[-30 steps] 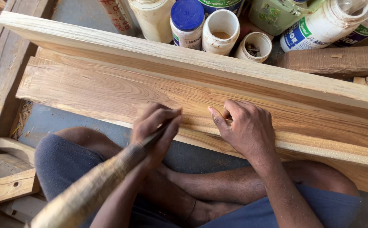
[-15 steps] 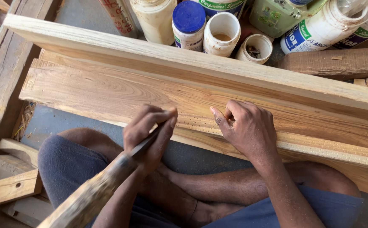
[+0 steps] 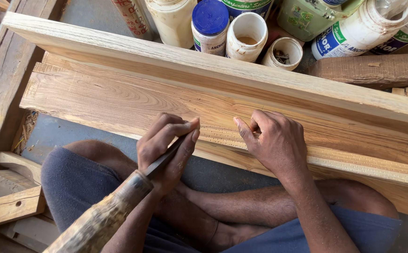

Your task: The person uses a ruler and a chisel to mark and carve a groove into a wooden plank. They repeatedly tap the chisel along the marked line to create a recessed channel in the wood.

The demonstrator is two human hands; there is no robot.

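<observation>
A person is sitting cross-legged on the floor at a long wooden board, which is lying across the view from upper left to lower right. At far left, offcut wood blocks are lying beside the knee. The left hand is gripping a chisel with fingers wrapped around the metal shank; its long axis is running diagonally, the worn wooden handle trailing toward the lower left and the tip pointing up and right at the board's near edge, where a row of small notches is showing. Just right of the tip, the right hand is resting on the board, fingers curled and pressing down, holding nothing. Behind the board, a blue-lidded jar, an open white pot and a white plastic bottle lying on its side are standing together.
</observation>
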